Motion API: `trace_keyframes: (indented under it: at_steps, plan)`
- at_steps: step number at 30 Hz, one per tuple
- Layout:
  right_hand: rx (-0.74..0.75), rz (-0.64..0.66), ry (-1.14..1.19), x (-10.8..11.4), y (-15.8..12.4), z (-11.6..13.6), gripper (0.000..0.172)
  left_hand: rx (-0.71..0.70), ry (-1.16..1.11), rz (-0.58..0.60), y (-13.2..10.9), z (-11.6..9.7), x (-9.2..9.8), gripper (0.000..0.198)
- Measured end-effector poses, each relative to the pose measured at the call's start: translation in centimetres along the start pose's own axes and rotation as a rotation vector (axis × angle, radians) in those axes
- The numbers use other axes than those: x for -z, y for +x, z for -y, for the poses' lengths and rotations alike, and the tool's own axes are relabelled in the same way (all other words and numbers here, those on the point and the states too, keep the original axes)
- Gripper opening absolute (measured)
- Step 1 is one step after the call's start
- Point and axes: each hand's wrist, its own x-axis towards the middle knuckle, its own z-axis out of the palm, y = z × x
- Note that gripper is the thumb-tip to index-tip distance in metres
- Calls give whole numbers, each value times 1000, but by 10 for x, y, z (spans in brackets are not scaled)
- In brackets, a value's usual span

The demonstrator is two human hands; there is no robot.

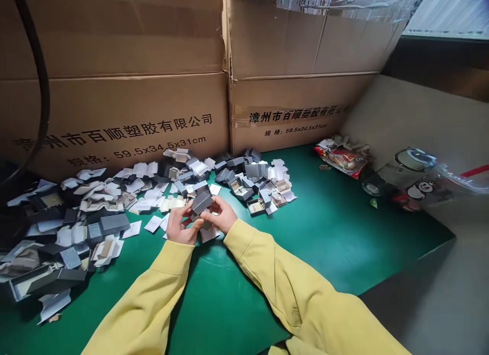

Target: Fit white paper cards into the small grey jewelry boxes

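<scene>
Between my two hands is a small dark grey box (202, 202), held just above the green tabletop. My left hand (182, 225) grips its left side with the thumb low in front. From the right, my right hand (221, 216) closes on the same box, fingers behind and thumb near its lower edge. Whether the lid is raised I cannot make out. A heap of similar grey boxes (255, 170) and folded white papers (143, 170) lies just beyond my hands. Under them, a white paper piece (209, 235) rests on the table.
Large cardboard cartons (114, 110) wall off the back of the green table (324, 243). More grey boxes (114, 223) are piled at left. A red snack packet (341, 159), a clear cup (405, 166) and a plastic cup with a straw (443, 184) stand or lie at right. A black cable (42, 80) hangs at left.
</scene>
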Motion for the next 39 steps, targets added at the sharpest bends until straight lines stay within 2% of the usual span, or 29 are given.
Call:
trace_keyframes:
  at_steps: [3, 6, 7, 10, 12, 13, 14, 15, 18, 19, 21, 24, 26, 28, 30, 32, 33, 36, 39]
  plan:
    - [24, -6, 66, 14, 11, 16, 44, -104, 2, -16, 15, -13, -11, 54]
    - [122, -167, -12, 43, 22, 42, 41, -154, 63, 9, 38, -36, -43, 51]
    - [163, -273, -68, 57, 26, 51, 41, -169, 70, 37, 46, -44, -58, 51]
    - [343, -613, -457, 102, 34, 75, 33, -226, 99, 108, 68, -65, -107, 48]
    - [425, -749, -801, 132, 40, 82, 29, -246, 170, 116, 78, -71, -138, 44]
    - [420, -805, -953, 145, 43, 82, 28, -239, 220, 148, 81, -72, -151, 42]
    - [387, -821, -1082, 157, 46, 79, 28, -211, 272, 202, 84, -71, -163, 40]
    - [329, -776, -1180, 167, 48, 75, 28, -164, 327, 262, 85, -69, -173, 40]
    - [50, -407, -1299, 185, 53, 57, 31, -73, 439, 457, 84, -61, -188, 47]
    - [-4, -341, -1303, 188, 53, 53, 33, -80, 445, 483, 81, -59, -188, 50]
    - [-3, -327, -1315, 187, 52, 53, 39, -161, 419, 478, 71, -57, -177, 53]
    - [201, -432, -1305, 168, 45, 70, 43, -362, 349, 455, 45, -53, -138, 49]
    - [357, -453, -1229, 140, 36, 80, 39, -456, 319, 423, 22, -46, -101, 46]
    - [459, -426, -1147, 103, 23, 80, 38, -440, 312, 363, -1, -36, -62, 48]
    - [502, -273, -1153, 63, 9, 65, 37, -285, 284, 258, -18, -23, -27, 48]
    - [429, -53, -1263, 30, -3, 41, 30, -24, 237, 157, -26, -11, 2, 51]
    - [359, 2, -1321, 18, -7, 28, 29, 97, 195, 76, -27, -7, 13, 49]
    - [207, 175, -1414, 1, -10, -2, 24, 407, 45, -64, -19, 1, 38, 19]
    - [226, 149, -1323, 1, -8, -14, 20, 650, -228, -39, -8, 2, 54, 48]
